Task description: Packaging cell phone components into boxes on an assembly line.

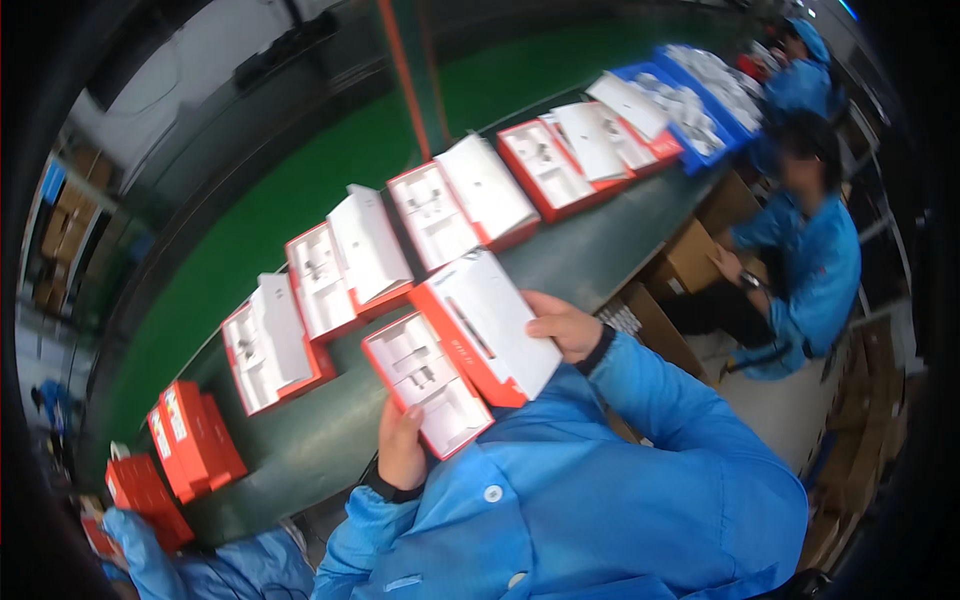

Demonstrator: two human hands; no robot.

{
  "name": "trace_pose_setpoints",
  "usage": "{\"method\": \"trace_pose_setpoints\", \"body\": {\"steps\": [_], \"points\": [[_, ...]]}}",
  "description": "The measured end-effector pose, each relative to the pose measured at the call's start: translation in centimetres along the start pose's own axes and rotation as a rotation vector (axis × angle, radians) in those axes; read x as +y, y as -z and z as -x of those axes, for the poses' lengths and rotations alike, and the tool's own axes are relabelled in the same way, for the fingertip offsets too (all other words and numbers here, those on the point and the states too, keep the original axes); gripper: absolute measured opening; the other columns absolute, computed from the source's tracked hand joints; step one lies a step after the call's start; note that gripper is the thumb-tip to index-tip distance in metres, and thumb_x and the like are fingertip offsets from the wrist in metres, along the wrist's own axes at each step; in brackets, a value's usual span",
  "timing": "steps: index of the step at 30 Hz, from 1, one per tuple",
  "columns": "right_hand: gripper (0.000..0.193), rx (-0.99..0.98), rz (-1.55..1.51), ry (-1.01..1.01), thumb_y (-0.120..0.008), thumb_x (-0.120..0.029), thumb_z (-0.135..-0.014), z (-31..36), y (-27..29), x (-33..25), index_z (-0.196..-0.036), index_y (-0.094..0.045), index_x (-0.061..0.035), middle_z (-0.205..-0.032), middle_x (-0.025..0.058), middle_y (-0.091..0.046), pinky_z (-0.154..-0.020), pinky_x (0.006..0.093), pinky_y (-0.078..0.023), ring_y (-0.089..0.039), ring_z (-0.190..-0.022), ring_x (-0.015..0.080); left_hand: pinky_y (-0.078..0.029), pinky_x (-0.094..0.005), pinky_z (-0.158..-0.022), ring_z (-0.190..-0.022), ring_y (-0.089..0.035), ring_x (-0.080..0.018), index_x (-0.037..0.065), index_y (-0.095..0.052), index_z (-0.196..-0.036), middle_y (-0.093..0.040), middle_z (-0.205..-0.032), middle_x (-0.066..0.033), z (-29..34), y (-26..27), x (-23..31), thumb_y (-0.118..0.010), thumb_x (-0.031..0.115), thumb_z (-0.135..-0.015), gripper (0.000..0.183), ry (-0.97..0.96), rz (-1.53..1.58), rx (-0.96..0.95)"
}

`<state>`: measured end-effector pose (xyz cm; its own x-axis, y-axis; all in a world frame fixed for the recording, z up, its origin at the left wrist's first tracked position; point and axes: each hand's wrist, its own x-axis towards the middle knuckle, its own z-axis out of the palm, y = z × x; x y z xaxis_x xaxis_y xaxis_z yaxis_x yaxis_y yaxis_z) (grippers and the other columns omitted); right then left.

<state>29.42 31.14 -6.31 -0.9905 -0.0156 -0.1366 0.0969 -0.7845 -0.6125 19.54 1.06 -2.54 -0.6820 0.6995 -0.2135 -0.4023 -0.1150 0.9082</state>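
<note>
My left hand point(402, 445) is closed on the lower edge of an open red box point(425, 385), whose white insert has several compartments. My right hand point(565, 325) is closed on the edge of a white-faced red box lid point(490, 325), with a dark slim shape printed on the face. Lid and box touch along one long side, tilted in front of my chest; I cannot tell whether they are joined. Just beyond them on the long table stand more open red boxes, among them one box point(433, 205) with a white panel leaning over its right half.
The dark green table point(330, 440) runs from lower left to upper right. Closed red boxes point(195, 440) stand at its left end, near another person's blue sleeve point(140, 545). Blue bins point(700, 135) hold white bagged items. At right, a person point(815, 260) sits by a cardboard carton point(690, 255).
</note>
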Motion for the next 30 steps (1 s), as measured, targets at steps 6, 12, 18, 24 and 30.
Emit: {"method": "trace_pose_setpoints", "body": {"steps": [6,12,18,24,30], "points": [[0.086,0.009,0.072,-0.083,-0.077,-0.016,-0.091,-0.7,-0.6,-0.9,-0.161,-0.031,0.0035,-0.15,0.0165,-0.056,-0.114,0.0397,-0.049,-0.059,-0.135,0.0243,-0.045,-0.0381,-0.113,-0.132,-0.058,-0.0238,-0.006,-0.042,-0.15,-0.058,-0.146,-0.017,0.7,0.6,1.0,-0.055,0.021,-0.103,0.056,-0.008,0.133,0.084],[0.087,0.042,0.12,-0.048,-0.077,-0.019,-0.09,-0.9,-0.7,-0.9,-0.16,-0.032,0.0041,-0.151,0.0166,-0.055,-0.114,0.0392,-0.048,-0.058,-0.136,0.0251,-0.045,-0.0378,-0.113,-0.131,-0.058,-0.022,-0.003,-0.042,-0.151,-0.058,-0.146,-0.0149,0.1,2.1,0.9,-0.057,0.017,-0.105,0.052,-0.02,0.135,0.077],[0.091,-0.014,0.177,-0.124,-0.08,-0.028,-0.087,-1.2,0.6,-1.0,-0.159,-0.034,0.0042,-0.149,0.0186,-0.057,-0.112,0.0417,-0.05,-0.06,-0.134,0.0276,-0.048,-0.0368,-0.111,-0.129,-0.058,-0.019,-0.003,-0.041,-0.149,-0.059,-0.143,-0.0132,-0.4,2.1,0.0,-0.06,0.014,-0.106,0.05,0.042,0.077,0.054],[0.09,-0.01,0.189,-0.137,-0.081,-0.027,-0.086,-1.4,0.2,-1.1,-0.157,-0.036,0.0046,-0.146,0.0195,-0.059,-0.11,0.0416,-0.052,-0.062,-0.132,0.0277,-0.048,-0.0369,-0.11,-0.13,-0.057,-0.0186,-0.003,-0.04,-0.148,-0.058,-0.144,-0.0134,-0.5,1.7,0.8,-0.064,0.015,-0.105,0.053,0.072,0.052,0.028],[0.091,0.003,0.194,-0.176,-0.081,-0.027,-0.086,-1.5,0.5,-1.1,-0.158,-0.035,0.0044,-0.147,0.0196,-0.059,-0.11,0.041,-0.052,-0.063,-0.131,0.0271,-0.048,-0.0372,-0.111,-0.13,-0.057,-0.0183,-0.004,-0.04,-0.149,-0.058,-0.144,-0.0135,-0.4,2.1,0.4,-0.064,0.015,-0.104,0.054,0.066,0.056,0.027]]}}
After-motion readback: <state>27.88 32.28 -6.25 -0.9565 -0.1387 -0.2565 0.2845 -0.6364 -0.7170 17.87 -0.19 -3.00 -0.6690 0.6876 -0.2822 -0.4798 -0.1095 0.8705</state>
